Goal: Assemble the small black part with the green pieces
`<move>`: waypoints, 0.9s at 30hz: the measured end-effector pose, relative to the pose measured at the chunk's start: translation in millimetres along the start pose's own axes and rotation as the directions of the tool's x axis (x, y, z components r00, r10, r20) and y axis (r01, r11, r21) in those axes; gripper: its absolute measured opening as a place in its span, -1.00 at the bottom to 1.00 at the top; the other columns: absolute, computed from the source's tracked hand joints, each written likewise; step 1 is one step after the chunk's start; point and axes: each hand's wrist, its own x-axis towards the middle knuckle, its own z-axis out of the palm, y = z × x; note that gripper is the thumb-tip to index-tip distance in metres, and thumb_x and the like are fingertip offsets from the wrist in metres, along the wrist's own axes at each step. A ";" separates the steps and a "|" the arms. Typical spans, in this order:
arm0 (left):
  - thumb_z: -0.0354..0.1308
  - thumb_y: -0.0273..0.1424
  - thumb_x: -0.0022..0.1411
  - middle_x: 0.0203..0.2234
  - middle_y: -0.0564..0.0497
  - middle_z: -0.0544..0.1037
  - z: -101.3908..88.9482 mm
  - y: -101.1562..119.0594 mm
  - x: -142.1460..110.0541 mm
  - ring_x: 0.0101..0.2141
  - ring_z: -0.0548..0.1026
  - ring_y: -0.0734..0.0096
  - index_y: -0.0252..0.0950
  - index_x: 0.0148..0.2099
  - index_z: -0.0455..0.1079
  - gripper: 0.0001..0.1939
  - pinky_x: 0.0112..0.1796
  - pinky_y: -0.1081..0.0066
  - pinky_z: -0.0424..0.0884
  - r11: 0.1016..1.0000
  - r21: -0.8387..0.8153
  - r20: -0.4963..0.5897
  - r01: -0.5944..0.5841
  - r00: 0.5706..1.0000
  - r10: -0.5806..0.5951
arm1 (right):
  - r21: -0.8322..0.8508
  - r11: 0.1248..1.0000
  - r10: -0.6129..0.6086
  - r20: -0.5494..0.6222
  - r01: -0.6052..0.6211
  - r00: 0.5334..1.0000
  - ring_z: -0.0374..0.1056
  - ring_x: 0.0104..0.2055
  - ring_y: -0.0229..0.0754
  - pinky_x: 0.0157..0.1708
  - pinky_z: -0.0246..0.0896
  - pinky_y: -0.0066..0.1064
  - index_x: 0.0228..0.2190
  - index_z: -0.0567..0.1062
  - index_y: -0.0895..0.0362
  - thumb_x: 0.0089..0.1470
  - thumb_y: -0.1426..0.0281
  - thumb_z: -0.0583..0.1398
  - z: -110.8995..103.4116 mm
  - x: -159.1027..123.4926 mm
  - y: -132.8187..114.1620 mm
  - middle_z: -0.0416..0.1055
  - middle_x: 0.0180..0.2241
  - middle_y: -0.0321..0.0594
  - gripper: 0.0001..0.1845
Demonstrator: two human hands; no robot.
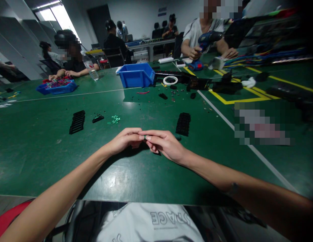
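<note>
My left hand [128,138] and my right hand [166,143] meet over the green table, fingertips touching. Between their thumbs and forefingers shows a tiny green piece [145,137], pinched by both; the fingers hide most of it. Beyond my left hand lie a pile of small green pieces [115,119] and a little black part with green bits [98,118]. Farther left is a ribbed black plastic tray [77,122]. A second black tray [183,124] lies just past my right hand, with a small dark part [178,137] near its lower edge.
A blue bin [136,75] stands at the back, beside a white tape roll [170,80] and scattered small parts. Across the table a person grips a blue power drill [207,40]. Another person sits behind a blue tray [57,88] of colourful pieces, near a clear bottle [94,74].
</note>
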 end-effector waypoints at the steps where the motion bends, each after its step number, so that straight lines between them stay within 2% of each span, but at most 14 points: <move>1: 0.22 -0.30 0.26 -0.56 0.09 0.35 0.5 0.0 0.0 -0.55 0.24 0.55 -0.36 -0.31 0.39 -0.79 -0.50 0.47 0.15 1.000 -0.006 -0.007 0.002 1.000 -0.002 | 0.007 1.000 0.002 -0.001 -0.002 1.000 0.17 -0.52 -0.35 -0.56 0.00 -0.48 0.01 0.61 0.16 0.13 0.31 0.26 0.0 0.1 0.1 0.32 -0.51 -0.31 -0.58; 11: 0.23 -0.30 0.26 -0.54 0.09 0.35 2.9 0.4 0.2 -0.54 0.23 0.55 -0.36 -0.30 0.39 -0.79 -0.49 0.47 0.12 1.000 -0.011 -0.040 -0.003 0.999 0.003 | 0.051 0.999 -0.008 -0.007 0.008 1.000 0.15 -0.53 -0.36 -0.57 -0.01 -0.48 -0.03 0.62 0.15 0.13 0.32 0.28 1.3 -0.7 0.2 0.29 -0.53 -0.34 -0.63; 16: 0.23 -0.29 0.26 -0.52 0.07 0.37 2.4 1.6 0.7 -0.54 0.23 0.54 -0.37 -0.28 0.39 -0.79 -0.49 0.47 0.13 0.999 -0.038 -0.013 0.006 1.000 -0.007 | 0.054 0.998 -0.009 0.001 0.009 1.000 0.18 -0.54 -0.35 -0.58 0.03 -0.49 0.00 0.60 0.13 0.14 0.30 0.29 1.8 -1.1 -1.4 0.31 -0.52 -0.34 -0.60; 27: 0.24 -0.30 0.26 -0.52 0.08 0.35 -2.0 2.7 0.3 -0.54 0.22 0.55 -0.37 -0.26 0.36 -0.78 -0.49 0.48 0.15 0.998 -0.058 0.054 0.003 0.999 0.000 | 0.086 0.996 0.024 0.031 -0.026 0.999 0.22 -0.53 -0.33 -0.56 0.08 -0.48 0.05 0.57 0.17 0.06 0.40 0.29 3.0 -3.1 -7.3 0.35 -0.52 -0.32 -0.53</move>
